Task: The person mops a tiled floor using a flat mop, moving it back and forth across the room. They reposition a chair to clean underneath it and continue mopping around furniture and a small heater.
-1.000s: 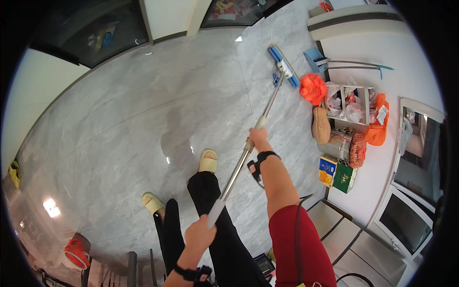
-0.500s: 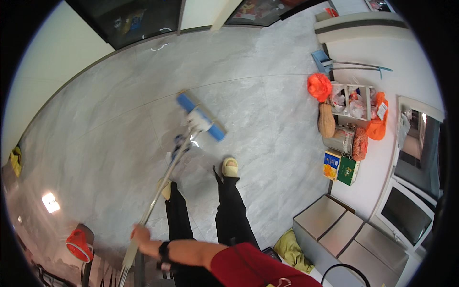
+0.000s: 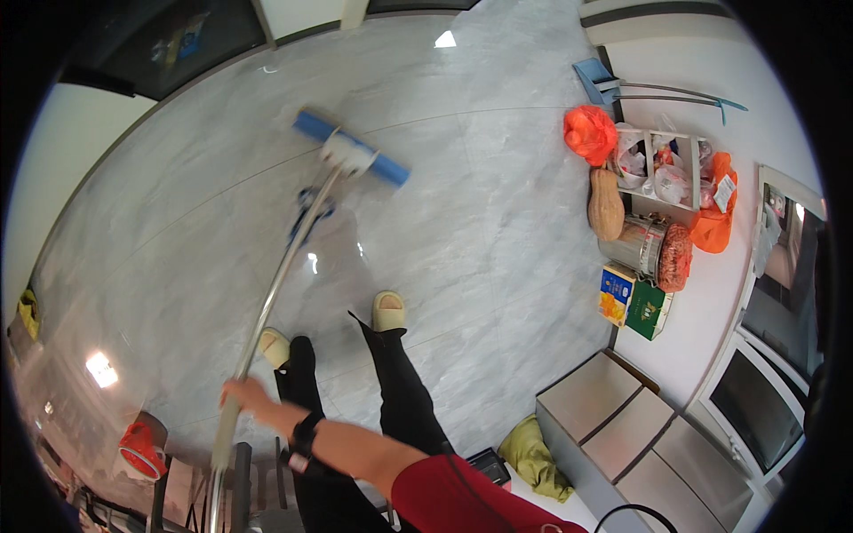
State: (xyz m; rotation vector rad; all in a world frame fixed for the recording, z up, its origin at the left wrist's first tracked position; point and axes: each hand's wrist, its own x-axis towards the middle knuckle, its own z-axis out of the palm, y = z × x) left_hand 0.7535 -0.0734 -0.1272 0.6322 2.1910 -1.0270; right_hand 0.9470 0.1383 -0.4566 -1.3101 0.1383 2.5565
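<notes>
My right hand (image 3: 244,395) is closed around the pole of a sponge mop (image 3: 286,264), with the forearm reaching in from the lower right across my legs. The mop's long metal pole slants from the lower edge up to a white bracket and a wide blue sponge head (image 3: 388,169), which lies on the grey tiled floor (image 3: 462,231) ahead of my feet. Partway along the pole is a dark blue and white fitting, slightly blurred. A dark band is on my wrist. My left hand is out of the picture.
At the right wall stand a blue dustpan (image 3: 593,82), an orange-red bag (image 3: 590,133), a squash (image 3: 606,204), a metal pot (image 3: 635,242) and boxes (image 3: 647,311). A grey cabinet (image 3: 613,395) is nearer. A red bucket-like container (image 3: 142,450) and chairs stand lower left.
The mop head has slid forward and slightly left across the floor. My right hand has moved a little left and forward with the pole. My feet appear further left in view.
</notes>
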